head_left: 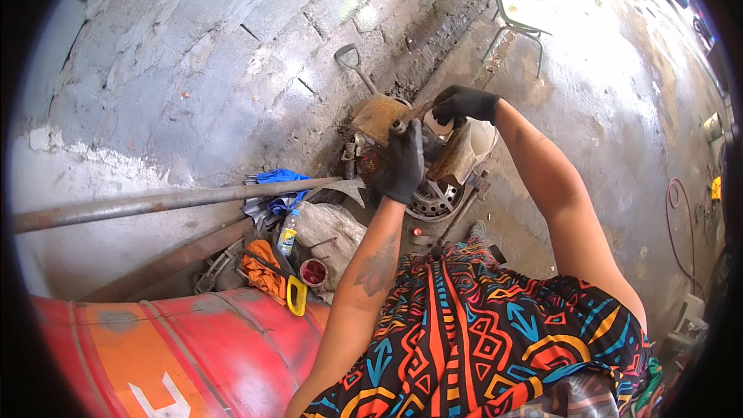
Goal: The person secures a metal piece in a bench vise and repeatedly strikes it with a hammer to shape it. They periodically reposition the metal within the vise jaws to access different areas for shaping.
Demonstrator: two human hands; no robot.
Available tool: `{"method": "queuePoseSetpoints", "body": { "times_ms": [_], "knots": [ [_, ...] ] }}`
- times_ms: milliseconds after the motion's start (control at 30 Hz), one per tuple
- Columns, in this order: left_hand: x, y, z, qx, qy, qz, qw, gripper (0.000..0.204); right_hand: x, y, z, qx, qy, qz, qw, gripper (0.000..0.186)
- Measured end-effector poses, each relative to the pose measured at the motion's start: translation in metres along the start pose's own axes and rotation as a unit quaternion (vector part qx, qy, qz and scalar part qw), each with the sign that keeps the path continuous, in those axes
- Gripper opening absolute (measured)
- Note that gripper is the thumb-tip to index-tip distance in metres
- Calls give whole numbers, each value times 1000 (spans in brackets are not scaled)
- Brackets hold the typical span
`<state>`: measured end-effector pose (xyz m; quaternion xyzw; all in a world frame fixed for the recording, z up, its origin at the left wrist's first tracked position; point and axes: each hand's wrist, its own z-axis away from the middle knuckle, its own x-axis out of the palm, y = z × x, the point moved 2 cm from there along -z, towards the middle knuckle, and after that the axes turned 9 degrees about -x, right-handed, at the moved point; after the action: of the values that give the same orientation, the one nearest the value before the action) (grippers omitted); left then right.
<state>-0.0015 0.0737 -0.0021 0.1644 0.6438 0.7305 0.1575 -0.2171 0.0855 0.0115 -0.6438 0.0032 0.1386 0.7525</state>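
My left hand (pixel 398 162), in a dark glove, is closed around a dark metal piece (pixel 399 127) above a cluttered heap. Up and to its right, my gloved right hand (pixel 464 104) has curled fingers at a rusty piece (pixel 418 112) and a pale round item (pixel 436 122); exactly what it grips is unclear. A shovel with a rusty blade (pixel 373 118) lies behind my left hand. A stained, pale plastic container (pixel 481 142) sits below my right hand, over a steel wheel rim (pixel 429 201). My left hand hides part of the heap.
A long pipe (pixel 162 201) crosses left beside blue cloth (pixel 280 178), a bottle (pixel 288 232), sacking (pixel 333 236), orange cloth (pixel 263 263) and a red barrel (pixel 193 344). A white chair (pixel 517 8) stands by the block wall (pixel 232 46). A hose (pixel 675 217) lies right.
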Motion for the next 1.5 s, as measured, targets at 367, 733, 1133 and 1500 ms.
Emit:
{"method": "queuePoseSetpoints", "body": {
  "times_ms": [367, 733, 1133, 1500],
  "knots": [
    [-22, 16, -34, 76, -121, -103, 984, 29, 1, 45, -31, -190, -149, 49, 969, 36],
    [-10, 37, -27, 144, -153, -315, 925, 48, 12, 36, -21, -21, -64, 14, 998, 31],
    [-6, 37, -29, 177, -195, -355, 897, 48, 12, 36, -18, 17, -64, 6, 998, 26],
    [-44, 28, -59, 203, -42, -356, 911, 35, 14, 31, -11, 12, -11, -7, 1000, 30]
  ]
}}
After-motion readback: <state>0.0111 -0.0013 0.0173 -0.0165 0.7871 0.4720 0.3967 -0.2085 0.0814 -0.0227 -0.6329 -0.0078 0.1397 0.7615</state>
